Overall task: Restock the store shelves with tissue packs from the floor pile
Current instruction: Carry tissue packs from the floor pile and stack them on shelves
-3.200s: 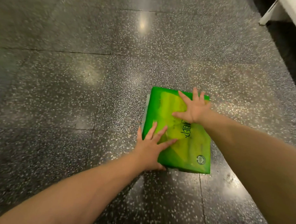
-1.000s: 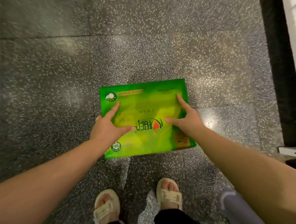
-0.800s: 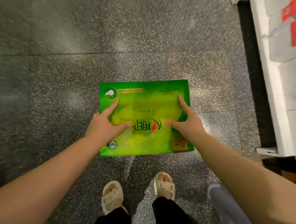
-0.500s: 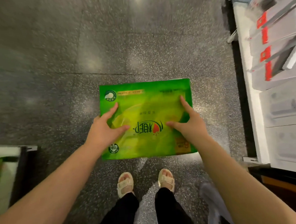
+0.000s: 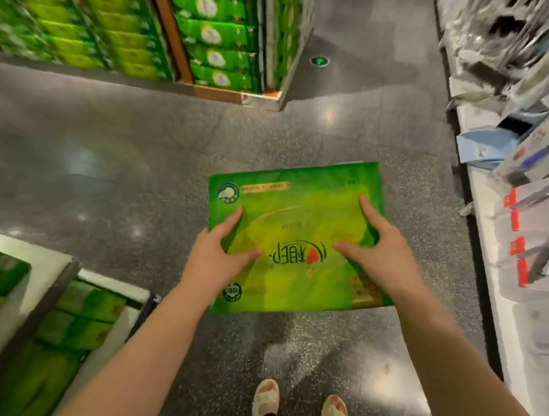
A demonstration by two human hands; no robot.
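Observation:
A flat green tissue pack (image 5: 298,203) with upside-down print is held level above the speckled floor, at the centre of the head view. My left hand (image 5: 212,258) grips its left edge, thumb and forefinger lying on top and the other fingers hidden under the pack. My right hand (image 5: 380,253) grips the right edge the same way. A white shelf (image 5: 44,267) at the lower left holds more green packs (image 5: 81,316). Farther ahead stands a tall display of green tissue packs (image 5: 213,42) on a wooden base.
A white shelf unit (image 5: 484,228) runs along the right side, hung with grey and red packaged goods. Dark speckled floor (image 5: 121,152) lies between the shelves. My sandalled feet (image 5: 267,399) show at the bottom edge.
The pack has been lifted off the floor and turned square to me. My view has swung up and onward, so the left shelf and the far green display have come into sight.

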